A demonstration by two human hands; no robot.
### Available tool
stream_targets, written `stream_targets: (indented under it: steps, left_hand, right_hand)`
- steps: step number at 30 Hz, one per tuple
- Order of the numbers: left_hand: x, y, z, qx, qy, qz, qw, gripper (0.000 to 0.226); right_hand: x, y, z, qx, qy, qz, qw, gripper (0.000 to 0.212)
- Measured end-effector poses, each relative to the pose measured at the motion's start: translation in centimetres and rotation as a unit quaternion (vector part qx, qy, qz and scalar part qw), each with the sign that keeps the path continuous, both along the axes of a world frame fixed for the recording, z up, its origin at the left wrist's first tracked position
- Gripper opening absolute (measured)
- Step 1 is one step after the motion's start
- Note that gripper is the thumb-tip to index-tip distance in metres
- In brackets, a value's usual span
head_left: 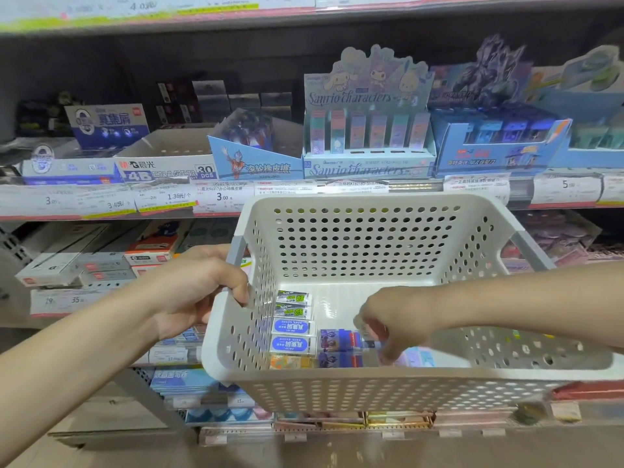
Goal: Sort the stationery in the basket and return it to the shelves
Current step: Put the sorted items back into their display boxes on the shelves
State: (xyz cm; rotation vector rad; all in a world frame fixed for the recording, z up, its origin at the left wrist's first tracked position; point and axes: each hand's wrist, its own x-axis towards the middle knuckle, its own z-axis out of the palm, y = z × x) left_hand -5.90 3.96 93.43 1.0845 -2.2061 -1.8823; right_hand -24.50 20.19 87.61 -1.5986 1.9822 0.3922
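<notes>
You stand facing store shelves, holding a white perforated basket (354, 251) out in front of you. Your left hand (199, 285) grips its left rim, fingers curled over the edge. Your right hand (395, 319) reaches down inside, fingers bent toward the basket floor; they appear to be closing on a small item, but blur hides whether they actually hold it.

The stationery lies at the near end of the basket floor. Along the left wall runs a column of small boxed erasers: two green-and-white erasers (293, 304) at the far end, then two blue-labelled erasers (293, 336). Just right of these lie two purple-and-blue erasers (339, 349), long axes running left to right, directly beside your right fingertips. A pale pastel item (417, 358) sits below your right hand. Your right hand is the nearer one to everything.

Ahead, at chest height, the shelf (418, 185) carries open display boxes: a 4B eraser box (165, 163), a Sanrio display (368, 130) and a blue display box (496, 143), with price tags along the edge.
</notes>
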Motion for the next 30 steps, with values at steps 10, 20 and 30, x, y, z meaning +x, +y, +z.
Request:
stream_targets:
  steps: [10,20,30]
  left_hand:
    - [0.0,-0.7,-0.1,0.014,0.002,0.003,1.000,0.054]
    - [-0.5,-0.3,0.5,0.011,0.010,0.001,1.000,0.047]
    - [-0.4,-0.5,0.8,0.013,0.010,-0.013,1.000,0.042]
  right_hand:
    - [-1.9,-0.8,6.6,-0.129,-0.149,-0.111,0.974,0.024]
    - [-7.7,-1.9,14.6,-0.611,-0.079,-0.148,0.774,0.019]
    - [-9.6,-5.4,14.2,-0.619,0.007,-0.122,0.776,0.024]
